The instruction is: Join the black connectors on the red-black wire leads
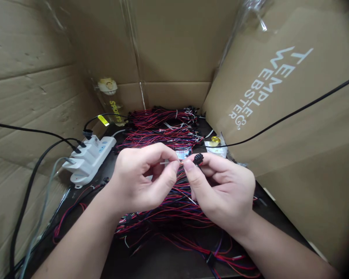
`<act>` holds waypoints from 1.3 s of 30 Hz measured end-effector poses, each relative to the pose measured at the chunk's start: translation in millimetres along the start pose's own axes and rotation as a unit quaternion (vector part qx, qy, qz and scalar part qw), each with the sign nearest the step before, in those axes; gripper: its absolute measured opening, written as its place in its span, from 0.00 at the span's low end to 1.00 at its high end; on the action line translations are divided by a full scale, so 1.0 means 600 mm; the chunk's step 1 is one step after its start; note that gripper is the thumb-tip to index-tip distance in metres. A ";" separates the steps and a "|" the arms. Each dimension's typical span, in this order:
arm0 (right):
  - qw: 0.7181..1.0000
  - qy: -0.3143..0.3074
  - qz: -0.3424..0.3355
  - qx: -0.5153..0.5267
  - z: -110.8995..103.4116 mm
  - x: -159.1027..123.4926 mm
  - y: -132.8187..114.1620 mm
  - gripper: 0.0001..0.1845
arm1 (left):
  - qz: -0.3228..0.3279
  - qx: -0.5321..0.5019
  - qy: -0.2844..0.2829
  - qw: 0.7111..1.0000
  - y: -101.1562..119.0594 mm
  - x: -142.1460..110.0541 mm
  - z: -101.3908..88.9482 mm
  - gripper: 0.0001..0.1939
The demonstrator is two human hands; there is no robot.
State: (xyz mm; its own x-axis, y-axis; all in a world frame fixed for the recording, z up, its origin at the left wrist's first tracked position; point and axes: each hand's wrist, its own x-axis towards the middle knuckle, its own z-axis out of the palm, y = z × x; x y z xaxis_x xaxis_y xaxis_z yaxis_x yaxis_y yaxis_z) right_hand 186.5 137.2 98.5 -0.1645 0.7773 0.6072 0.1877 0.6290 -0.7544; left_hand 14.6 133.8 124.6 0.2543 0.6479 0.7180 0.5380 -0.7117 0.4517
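The fingertips hide most of a thin orange wire (181,162), and the hands cover part of the red-and-black wire bundles (159,118) on the table (159,257). Whether a yellow round item (216,139) lies in or on the clear packet (216,150) is hard to tell. The left hand's (147,180) thumb and forefinger pinch the wire, a white strand (163,162) beside them; the right hand's (225,188) pinch it too, a black connector (198,159) at the forefinger.

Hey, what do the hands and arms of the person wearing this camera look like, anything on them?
The left hand and right hand are ungloved. Both forearms are bare, with no sleeve, watch or bracelet visible.
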 end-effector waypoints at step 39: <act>0.993 -0.002 -0.117 -0.037 0.000 0.001 0.023 0.05 | -0.052 -0.088 -0.024 0.995 -0.007 -0.002 0.007 0.05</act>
State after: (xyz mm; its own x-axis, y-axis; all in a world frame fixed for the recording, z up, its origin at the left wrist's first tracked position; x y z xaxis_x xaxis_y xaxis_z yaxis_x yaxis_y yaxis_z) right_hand 189.0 146.5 88.3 -0.2147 0.6106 0.7623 0.2139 0.7910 -0.5733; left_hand 15.6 136.9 119.7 0.2450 0.7291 0.6391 0.4154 -0.6745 0.6103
